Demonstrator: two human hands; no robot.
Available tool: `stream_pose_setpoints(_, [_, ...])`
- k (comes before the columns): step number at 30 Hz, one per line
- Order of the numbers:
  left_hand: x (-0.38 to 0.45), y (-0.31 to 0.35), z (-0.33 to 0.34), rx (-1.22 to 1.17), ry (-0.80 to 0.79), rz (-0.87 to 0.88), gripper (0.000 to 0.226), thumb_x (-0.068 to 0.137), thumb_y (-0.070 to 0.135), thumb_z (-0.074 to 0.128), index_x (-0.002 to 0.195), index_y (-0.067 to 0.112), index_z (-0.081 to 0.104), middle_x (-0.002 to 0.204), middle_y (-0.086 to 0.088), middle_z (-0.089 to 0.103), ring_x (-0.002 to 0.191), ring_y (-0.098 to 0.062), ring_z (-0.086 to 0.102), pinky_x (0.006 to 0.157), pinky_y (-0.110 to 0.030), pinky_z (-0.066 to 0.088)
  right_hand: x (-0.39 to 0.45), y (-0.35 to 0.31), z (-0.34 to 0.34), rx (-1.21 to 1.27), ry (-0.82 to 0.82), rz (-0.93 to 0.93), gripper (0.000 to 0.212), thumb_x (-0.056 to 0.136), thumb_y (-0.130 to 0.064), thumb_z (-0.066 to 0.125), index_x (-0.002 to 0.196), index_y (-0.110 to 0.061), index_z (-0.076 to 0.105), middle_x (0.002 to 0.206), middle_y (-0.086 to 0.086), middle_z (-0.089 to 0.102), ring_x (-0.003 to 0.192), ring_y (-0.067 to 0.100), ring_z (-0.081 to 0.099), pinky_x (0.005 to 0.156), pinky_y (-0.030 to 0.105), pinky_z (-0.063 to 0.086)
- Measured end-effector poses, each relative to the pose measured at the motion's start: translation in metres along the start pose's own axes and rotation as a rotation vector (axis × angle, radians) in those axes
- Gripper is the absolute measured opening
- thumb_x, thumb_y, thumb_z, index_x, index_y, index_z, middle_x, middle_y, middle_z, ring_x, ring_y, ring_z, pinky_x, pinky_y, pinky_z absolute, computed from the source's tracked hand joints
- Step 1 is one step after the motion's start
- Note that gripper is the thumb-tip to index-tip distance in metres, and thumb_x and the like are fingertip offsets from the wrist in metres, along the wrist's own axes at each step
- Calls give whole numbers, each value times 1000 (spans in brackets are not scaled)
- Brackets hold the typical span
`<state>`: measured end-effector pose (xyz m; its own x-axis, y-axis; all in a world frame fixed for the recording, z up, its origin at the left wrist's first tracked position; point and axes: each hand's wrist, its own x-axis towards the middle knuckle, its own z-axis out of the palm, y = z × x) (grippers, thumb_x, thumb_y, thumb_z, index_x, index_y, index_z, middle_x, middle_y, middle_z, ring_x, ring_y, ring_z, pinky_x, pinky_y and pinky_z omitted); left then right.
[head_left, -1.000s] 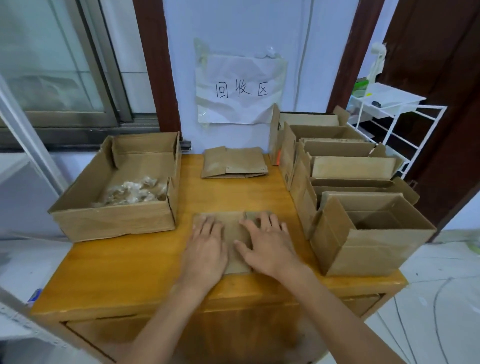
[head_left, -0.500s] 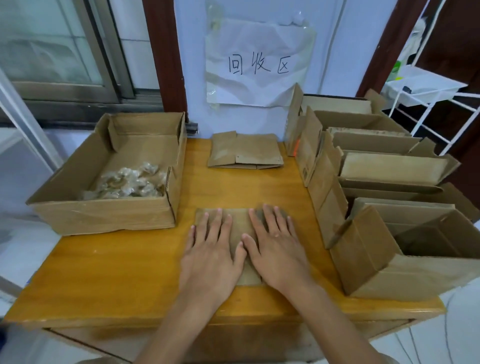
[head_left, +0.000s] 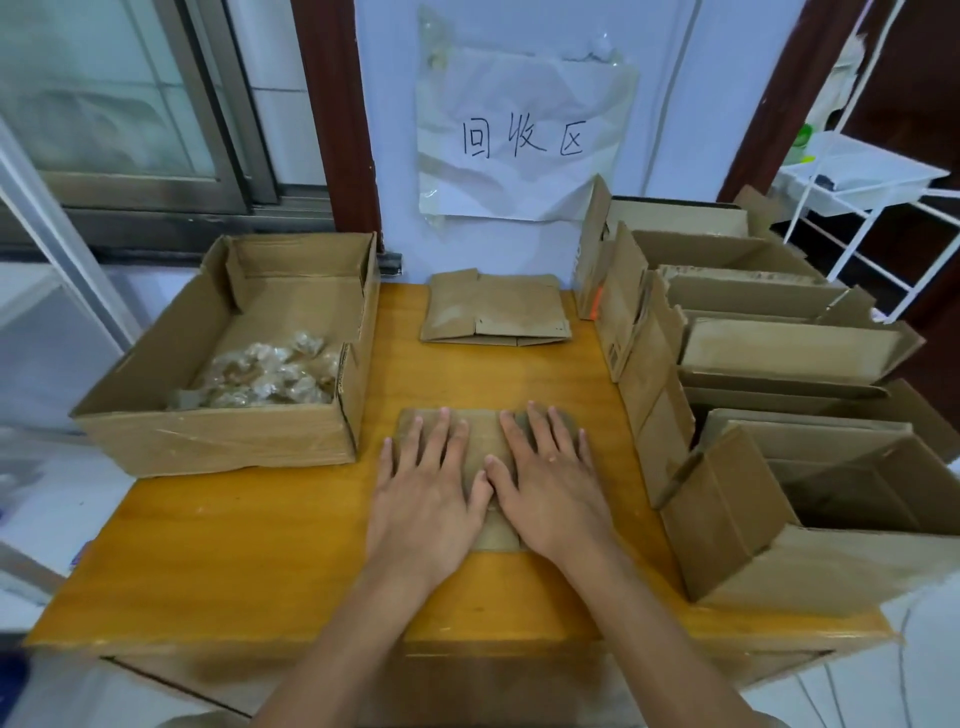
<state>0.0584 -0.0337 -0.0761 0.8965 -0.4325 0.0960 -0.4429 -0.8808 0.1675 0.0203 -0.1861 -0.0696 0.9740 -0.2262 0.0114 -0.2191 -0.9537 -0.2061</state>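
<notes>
Flattened carton (head_left: 480, 439): located on the table (head_left: 249, 545), centre front, pinned beneath both hands. Change noted against the preceding second: the carton is kept in place, and the hands are drawn closer together, so that the thumbs now touch. Flattening is judged nearly complete, and transfer to the folded stack (head_left: 493, 312) at the back is presumed to follow. Left hand (head_left: 423, 499) and right hand (head_left: 550, 493): laid palm-down side by side, forearms extended from the near edge. The fingers are held straight, slightly spread and pressed flat, with nothing gripped.
</notes>
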Motion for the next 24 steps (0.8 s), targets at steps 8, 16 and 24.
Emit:
stream_pose_setpoints(8, [-13, 5, -15, -41, -19, -123, 66, 102, 67, 20, 162, 42, 19, 174, 1, 5, 157, -38, 7, 127, -49, 17, -18, -11, -10, 121, 112, 174, 67, 101, -71, 36, 161, -41, 33, 174, 10, 8, 160, 35, 8, 115, 47, 45])
stream_pose_setpoints(16, [-15, -4, -21, -356, 214, -92, 55, 91, 55, 69, 143, 40, 58, 157, 17, 45, 150, -24, 28, 124, -42, 29, -32, -17, -10, 415, 295, 115, 47, 99, -49, 66, 144, -38, 61, 174, -8, 9, 159, 28, 11, 128, 41, 22])
stream_pose_setpoints(24, [39, 2, -41, -466, 355, -57, 58, 90, 53, 71, 142, 31, 61, 157, 21, 43, 155, -24, 19, 124, -42, 31, 10, -8, -52, 368, 382, 30, 51, 100, -53, 62, 149, -43, 53, 174, -14, -7, 160, 22, -5, 126, 40, 21])
